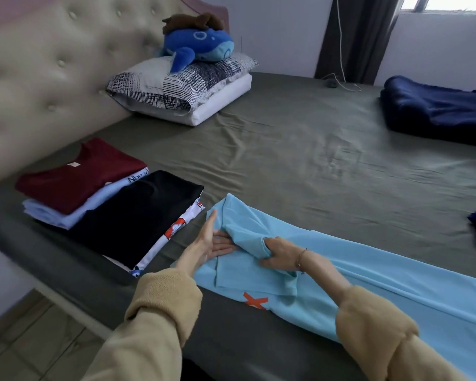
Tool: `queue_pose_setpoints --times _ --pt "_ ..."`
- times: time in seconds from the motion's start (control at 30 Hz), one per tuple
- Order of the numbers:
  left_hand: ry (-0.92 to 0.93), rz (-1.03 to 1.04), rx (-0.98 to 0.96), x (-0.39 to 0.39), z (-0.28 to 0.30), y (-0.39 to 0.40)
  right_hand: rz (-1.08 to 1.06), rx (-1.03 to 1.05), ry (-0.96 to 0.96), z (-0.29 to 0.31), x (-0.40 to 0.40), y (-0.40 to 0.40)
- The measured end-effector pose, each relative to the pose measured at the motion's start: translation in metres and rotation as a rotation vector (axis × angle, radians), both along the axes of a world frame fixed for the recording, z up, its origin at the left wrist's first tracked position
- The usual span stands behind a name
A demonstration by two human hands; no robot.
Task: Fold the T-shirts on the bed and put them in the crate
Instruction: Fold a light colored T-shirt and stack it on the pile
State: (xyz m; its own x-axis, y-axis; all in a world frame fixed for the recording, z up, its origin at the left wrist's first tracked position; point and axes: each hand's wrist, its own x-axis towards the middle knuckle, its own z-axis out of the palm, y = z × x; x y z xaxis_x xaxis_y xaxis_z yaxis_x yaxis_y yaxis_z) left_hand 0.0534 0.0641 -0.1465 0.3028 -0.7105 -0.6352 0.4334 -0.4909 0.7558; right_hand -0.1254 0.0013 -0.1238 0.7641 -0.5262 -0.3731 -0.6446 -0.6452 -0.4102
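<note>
At the bed's near edge the light blue T-shirt (368, 270) is lying spread lengthwise, and the right hand (279, 255) is gripping its folded sleeve while the left hand (209, 240) is resting beside it with fingers straight, touching the cloth. Further left, near the headboard (52, 64), folded T-shirts (107, 199) are sitting in two overlapping stacks. Toward the far edge, a blue plush whale (198, 48) is lying on pillows (182, 86), and a navy blanket (437, 111) is sitting far right.

Blue T-shirt (396, 284): light blue with an orange X, stretched flat along the near bed edge, sleeve end partly folded over.
Folded stacks: maroon T-shirt (77, 177) atop pale blue T-shirt (74, 213); black T-shirt (138, 215) atop white printed T-shirt (173, 229), beside them at left.
</note>
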Motion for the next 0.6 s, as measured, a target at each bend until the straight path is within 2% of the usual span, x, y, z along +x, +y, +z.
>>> queue_pose_setpoints --times 0.17,0.3,0.4,0.5,0.6 --pt "-0.116 0.019 0.033 -0.003 -0.003 -0.004 0.191 -0.247 0.131 -0.002 0.003 0.009" --pt "-0.14 0.023 0.028 -0.001 -0.008 -0.004 0.225 -0.38 0.042 -0.005 0.007 0.006" --pt "-0.163 0.031 0.023 -0.001 -0.01 -0.003 0.2 -0.296 -0.055 -0.01 0.005 0.002" --pt "-0.181 0.017 0.018 -0.002 -0.01 -0.004 0.197 -0.127 -0.177 -0.009 0.004 0.005" --pt "-0.154 -0.02 0.016 -0.002 -0.01 -0.006 0.158 -0.013 -0.219 -0.007 0.004 0.005"
